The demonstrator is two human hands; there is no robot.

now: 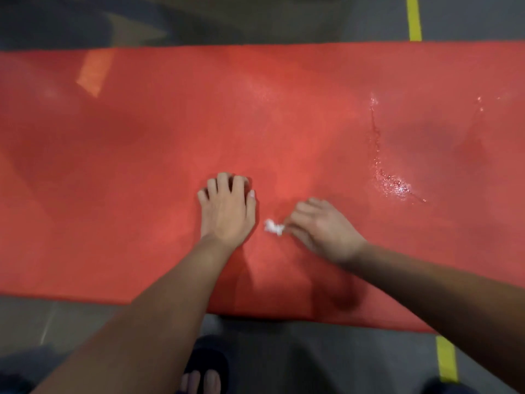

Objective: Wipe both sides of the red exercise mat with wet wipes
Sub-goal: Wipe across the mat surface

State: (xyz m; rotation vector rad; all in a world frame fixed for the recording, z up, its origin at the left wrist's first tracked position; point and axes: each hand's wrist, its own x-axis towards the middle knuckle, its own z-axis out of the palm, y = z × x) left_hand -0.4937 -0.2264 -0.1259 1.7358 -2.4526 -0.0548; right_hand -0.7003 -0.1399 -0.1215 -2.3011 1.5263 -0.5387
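A red exercise mat point(142, 166) lies flat across a grey floor point(312, 21), filling the middle of the view. The person's left hand point(227, 211) presses down on the mat near its front edge, grip released and holding nothing. Just beside it, the blurred right hand point(321, 228) has its grip pinched on a small crumpled white wet wipe point(273, 227), close to the mat's surface. Farther right, a wet patch point(395, 186) glistens on the mat.

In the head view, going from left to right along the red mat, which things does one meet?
On the red mat: left hand → wet wipe → right hand → wet streak.
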